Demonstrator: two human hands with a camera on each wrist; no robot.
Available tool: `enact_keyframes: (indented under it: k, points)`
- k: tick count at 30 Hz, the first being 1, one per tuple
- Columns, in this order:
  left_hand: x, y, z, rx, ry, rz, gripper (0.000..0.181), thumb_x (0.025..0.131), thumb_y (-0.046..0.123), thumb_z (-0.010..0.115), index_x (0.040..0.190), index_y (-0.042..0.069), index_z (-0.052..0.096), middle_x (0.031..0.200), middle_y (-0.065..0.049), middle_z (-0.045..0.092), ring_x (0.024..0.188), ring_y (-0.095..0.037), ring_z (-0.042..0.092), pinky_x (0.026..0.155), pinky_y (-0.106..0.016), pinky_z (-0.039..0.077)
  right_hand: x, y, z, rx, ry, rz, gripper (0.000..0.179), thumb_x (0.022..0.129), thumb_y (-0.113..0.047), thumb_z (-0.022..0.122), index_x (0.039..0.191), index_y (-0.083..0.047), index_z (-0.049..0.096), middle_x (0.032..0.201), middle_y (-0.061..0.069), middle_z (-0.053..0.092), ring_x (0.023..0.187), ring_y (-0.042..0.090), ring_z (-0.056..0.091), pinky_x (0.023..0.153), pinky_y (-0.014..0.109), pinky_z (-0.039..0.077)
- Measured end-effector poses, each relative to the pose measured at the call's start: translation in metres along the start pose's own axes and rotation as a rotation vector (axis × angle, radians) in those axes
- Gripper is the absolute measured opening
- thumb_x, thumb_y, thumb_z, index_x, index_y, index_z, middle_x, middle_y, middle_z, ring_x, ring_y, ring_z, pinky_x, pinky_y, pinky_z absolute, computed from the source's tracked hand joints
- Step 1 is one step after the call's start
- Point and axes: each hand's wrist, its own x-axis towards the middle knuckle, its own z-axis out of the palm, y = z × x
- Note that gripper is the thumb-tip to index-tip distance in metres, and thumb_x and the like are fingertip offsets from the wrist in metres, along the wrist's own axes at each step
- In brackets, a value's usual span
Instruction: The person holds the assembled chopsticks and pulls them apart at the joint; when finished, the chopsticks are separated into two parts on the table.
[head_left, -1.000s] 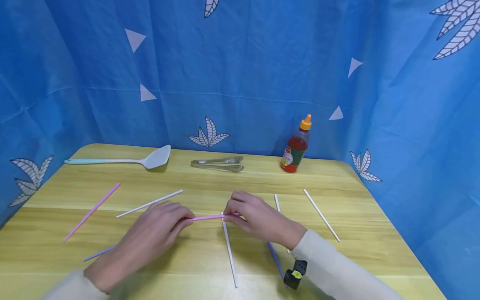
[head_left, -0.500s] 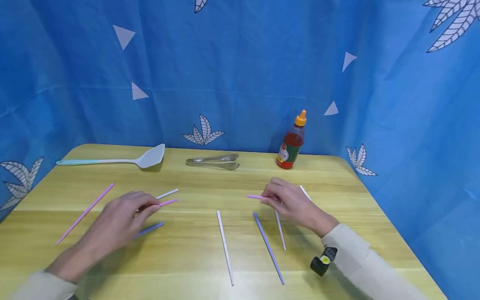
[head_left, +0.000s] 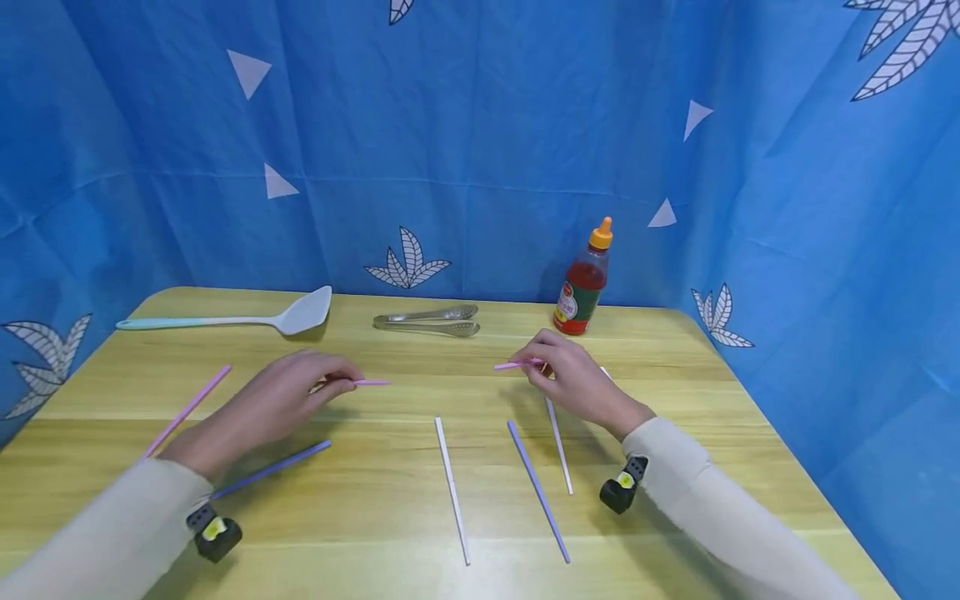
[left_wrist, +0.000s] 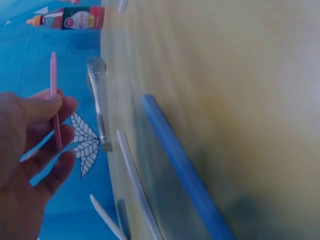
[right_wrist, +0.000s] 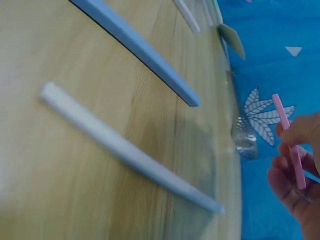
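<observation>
My left hand [head_left: 296, 392] is raised above the left part of the table, pinching a short pink stick [left_wrist: 54, 100] between thumb and fingers. Opposite it, my right hand [head_left: 573, 379] pinches another short pink stick [right_wrist: 290, 142] in the same way. A wide gap separates the two pink pieces, whose ends point inward. Below the left hand lies a blue-violet stick [head_left: 273, 468]. Under the right hand is a white stick [head_left: 558, 446], with another white stick [head_left: 605, 372] mostly hidden behind that hand.
Between the hands lie a white stick [head_left: 453, 492] and a blue-violet stick [head_left: 538, 492]. A longer pink stick [head_left: 187, 410] rests at the left. Along the back are a spatula [head_left: 303, 313], metal tongs [head_left: 427, 322] and a red sauce bottle [head_left: 583, 287], before a blue curtain [head_left: 480, 150].
Both hands held one pink stick together; they moved apart, each with a short pink piece. Since then the left hand has shifted right and farther back, the right hand slightly farther back.
</observation>
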Motion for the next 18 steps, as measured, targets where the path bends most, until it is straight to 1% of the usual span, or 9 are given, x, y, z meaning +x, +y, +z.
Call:
enact_keyframes:
  k: [2,6,8,10,12,14,16,18]
  points:
    - [0.015,0.002,0.003,-0.03,-0.032,-0.009,0.013,0.106,0.015,0.072,0.116,0.016,0.08,0.104,0.003,0.079,0.093,-0.016,0.067,0.082,-0.042,0.056,0.008,0.001,0.007,0.002,-0.009,-0.002,0.016,0.105,-0.007,0.071,0.117,-0.009,0.081,0.106,0.004,0.071,0.091,0.016,0.062,0.081,0.036,0.056]
    - [0.042,0.001,0.013,-0.071,-0.076,-0.017,0.011,0.106,0.013,0.072,0.114,0.013,0.079,0.098,-0.002,0.077,0.087,-0.016,0.061,0.079,-0.038,0.053,0.027,0.004,0.022,-0.02,-0.028,-0.024,0.01,0.103,-0.007,0.074,0.111,-0.008,0.08,0.099,0.003,0.072,0.09,0.016,0.063,0.083,0.037,0.057]
    - [0.054,0.0,0.019,-0.079,-0.098,-0.02,0.01,0.106,0.012,0.072,0.114,0.011,0.079,0.098,-0.004,0.077,0.085,-0.016,0.062,0.079,-0.038,0.053,0.035,0.005,0.029,-0.029,-0.038,-0.029,0.009,0.102,-0.006,0.074,0.109,-0.008,0.079,0.098,0.004,0.073,0.092,0.018,0.065,0.085,0.039,0.059]
    - [0.064,-0.001,0.026,-0.078,-0.121,-0.017,0.01,0.107,0.011,0.071,0.113,0.01,0.079,0.099,-0.005,0.078,0.086,-0.017,0.064,0.081,-0.039,0.055,0.04,0.005,0.034,-0.035,-0.052,-0.014,0.008,0.102,-0.006,0.074,0.109,-0.008,0.079,0.098,0.005,0.072,0.093,0.019,0.066,0.086,0.039,0.06]
    - [0.074,-0.001,0.032,-0.053,-0.128,0.008,0.011,0.107,0.01,0.07,0.113,0.01,0.079,0.102,-0.005,0.078,0.091,-0.018,0.067,0.085,-0.042,0.058,0.043,0.006,0.037,-0.036,-0.06,0.017,0.009,0.102,-0.006,0.075,0.109,-0.008,0.079,0.099,0.006,0.072,0.093,0.02,0.067,0.086,0.04,0.06]
    - [0.082,-0.001,0.038,-0.021,-0.126,0.039,0.011,0.106,0.008,0.07,0.113,0.01,0.078,0.107,-0.005,0.078,0.098,-0.02,0.07,0.092,-0.045,0.06,0.045,0.007,0.039,-0.041,-0.067,0.043,0.008,0.101,-0.006,0.075,0.108,-0.008,0.079,0.1,0.006,0.071,0.093,0.021,0.067,0.086,0.04,0.06]
    - [0.088,-0.001,0.041,0.015,-0.124,0.064,0.011,0.106,0.007,0.07,0.113,0.01,0.078,0.11,-0.005,0.078,0.103,-0.023,0.071,0.097,-0.048,0.06,0.046,0.01,0.042,-0.051,-0.076,0.056,0.008,0.101,-0.007,0.076,0.108,-0.008,0.079,0.099,0.006,0.071,0.093,0.02,0.066,0.086,0.04,0.059]
    - [0.093,-0.003,0.045,0.049,-0.123,0.068,0.01,0.106,0.007,0.071,0.112,0.011,0.077,0.112,-0.004,0.077,0.106,-0.024,0.071,0.101,-0.048,0.059,0.048,0.012,0.045,-0.06,-0.087,0.064,0.008,0.101,-0.008,0.077,0.108,-0.008,0.079,0.098,0.006,0.07,0.091,0.019,0.064,0.085,0.039,0.058]
